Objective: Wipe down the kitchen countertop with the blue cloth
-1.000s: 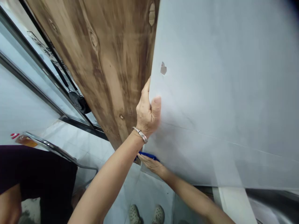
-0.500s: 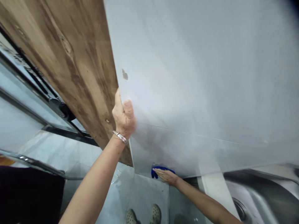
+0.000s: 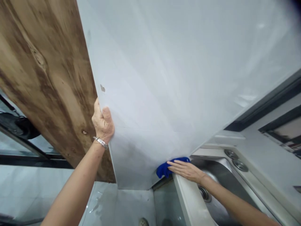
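My left hand, with a silver bracelet at the wrist, grips the left edge of a large white panel. Its thumb lies on the white face and its fingers go round behind the edge. My right hand presses a blue cloth against the bottom of the panel, fingers stretched along it. Part of the cloth is hidden under that hand. Close to it are the sink's pale front edge and the steel sink. A small chipped patch marks the panel above my left hand.
A brown wood-grain board stands left of the panel. Beyond it are a dark-framed glass door and a black object. Below lies a pale tiled floor, with a shoe tip. A dark-framed window is at right.
My right hand has slid the blue cloth rightward along the panel's lower edge, up to the sink. The view has swung right, showing more of the sink. My left hand keeps its grip.
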`<state>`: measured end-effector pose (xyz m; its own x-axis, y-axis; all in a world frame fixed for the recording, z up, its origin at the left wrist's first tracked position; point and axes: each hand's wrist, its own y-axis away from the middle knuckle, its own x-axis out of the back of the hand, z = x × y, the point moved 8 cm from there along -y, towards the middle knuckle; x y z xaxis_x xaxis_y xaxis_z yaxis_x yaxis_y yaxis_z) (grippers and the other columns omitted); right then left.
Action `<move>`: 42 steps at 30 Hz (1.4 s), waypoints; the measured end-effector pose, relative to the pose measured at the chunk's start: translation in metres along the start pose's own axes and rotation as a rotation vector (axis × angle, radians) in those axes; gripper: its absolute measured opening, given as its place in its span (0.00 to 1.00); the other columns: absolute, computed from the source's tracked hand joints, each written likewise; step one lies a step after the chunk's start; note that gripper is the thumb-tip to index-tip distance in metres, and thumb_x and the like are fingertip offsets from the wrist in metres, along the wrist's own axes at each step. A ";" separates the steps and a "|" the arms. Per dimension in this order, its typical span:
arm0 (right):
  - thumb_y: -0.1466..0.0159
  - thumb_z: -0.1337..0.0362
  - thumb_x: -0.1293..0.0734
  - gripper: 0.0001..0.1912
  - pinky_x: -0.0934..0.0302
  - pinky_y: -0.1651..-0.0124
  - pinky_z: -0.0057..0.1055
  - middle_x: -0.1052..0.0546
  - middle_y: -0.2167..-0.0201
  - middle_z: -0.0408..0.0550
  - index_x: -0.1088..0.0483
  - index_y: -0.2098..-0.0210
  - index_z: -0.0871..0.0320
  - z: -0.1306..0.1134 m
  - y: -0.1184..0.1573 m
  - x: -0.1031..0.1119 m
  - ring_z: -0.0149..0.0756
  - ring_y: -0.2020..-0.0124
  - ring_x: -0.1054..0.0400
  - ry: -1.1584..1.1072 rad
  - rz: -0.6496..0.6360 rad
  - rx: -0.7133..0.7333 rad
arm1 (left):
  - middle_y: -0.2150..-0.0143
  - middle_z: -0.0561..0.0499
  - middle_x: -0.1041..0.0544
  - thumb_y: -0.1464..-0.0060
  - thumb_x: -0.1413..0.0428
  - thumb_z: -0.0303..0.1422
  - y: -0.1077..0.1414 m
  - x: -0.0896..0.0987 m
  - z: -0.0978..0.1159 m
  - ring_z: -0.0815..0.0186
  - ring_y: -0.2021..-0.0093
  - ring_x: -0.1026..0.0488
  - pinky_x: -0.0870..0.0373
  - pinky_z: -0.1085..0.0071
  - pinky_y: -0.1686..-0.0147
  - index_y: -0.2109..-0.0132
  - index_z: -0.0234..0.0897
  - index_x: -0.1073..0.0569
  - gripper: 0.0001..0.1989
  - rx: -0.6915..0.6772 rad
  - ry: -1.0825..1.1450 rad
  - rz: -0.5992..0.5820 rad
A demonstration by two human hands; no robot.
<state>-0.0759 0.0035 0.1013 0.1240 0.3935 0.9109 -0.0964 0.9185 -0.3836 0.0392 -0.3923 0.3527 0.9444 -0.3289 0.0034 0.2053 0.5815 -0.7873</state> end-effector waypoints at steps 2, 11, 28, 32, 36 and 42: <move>0.36 0.77 0.45 0.32 0.48 0.29 0.25 0.37 0.33 0.33 0.41 0.35 0.50 0.004 -0.007 0.035 0.19 0.32 0.48 0.161 -0.079 0.065 | 0.49 0.42 0.21 0.38 0.60 0.57 -0.001 0.000 0.000 0.57 0.47 0.25 0.30 0.61 0.46 0.37 0.37 0.34 0.35 -0.004 -0.001 -0.002; 0.38 0.72 0.38 0.26 0.62 0.24 0.52 0.24 0.45 0.43 0.32 0.42 0.50 0.042 -0.072 0.212 0.43 0.30 0.49 0.847 0.190 0.015 | 0.50 0.43 0.21 0.39 0.61 0.59 -0.003 0.001 -0.004 0.57 0.52 0.23 0.28 0.63 0.54 0.38 0.40 0.33 0.36 0.031 -0.040 -0.001; 0.35 0.60 0.42 0.27 0.54 0.28 0.62 0.35 0.35 0.55 0.37 0.37 0.54 -0.014 -0.232 0.182 0.56 0.31 0.47 0.585 1.025 -0.284 | 0.47 0.42 0.22 0.37 0.62 0.55 0.000 0.000 0.004 0.60 0.47 0.25 0.31 0.63 0.43 0.38 0.38 0.33 0.34 0.009 0.013 0.006; 0.40 0.72 0.40 0.26 0.61 0.24 0.35 0.25 0.43 0.45 0.30 0.44 0.55 -0.053 -0.233 0.053 0.34 0.31 0.47 0.359 0.591 -0.034 | 0.47 0.41 0.21 0.36 0.63 0.54 0.001 0.002 0.004 0.59 0.48 0.24 0.30 0.63 0.45 0.38 0.36 0.33 0.34 0.003 -0.036 0.005; 0.42 0.72 0.42 0.26 0.45 0.31 0.27 0.26 0.41 0.39 0.27 0.47 0.53 -0.087 -0.204 -0.051 0.28 0.36 0.39 0.444 0.348 0.210 | 0.48 0.39 0.21 0.38 0.63 0.57 0.001 0.004 0.000 0.58 0.50 0.24 0.28 0.63 0.51 0.40 0.35 0.31 0.36 0.022 -0.089 0.011; 0.45 0.65 0.40 0.22 0.42 0.30 0.34 0.24 0.46 0.31 0.23 0.55 0.46 -0.091 -0.154 -0.098 0.31 0.39 0.34 0.552 0.287 0.521 | 0.58 0.41 0.20 0.42 0.62 0.62 -0.001 0.011 -0.006 0.58 0.60 0.23 0.28 0.64 0.61 0.44 0.32 0.29 0.40 0.071 -0.134 0.040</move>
<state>0.0164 -0.1729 0.0571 0.4805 0.6993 0.5292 -0.6292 0.6953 -0.3474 0.0476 -0.4006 0.3501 0.9770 -0.2051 0.0590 0.1803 0.6448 -0.7427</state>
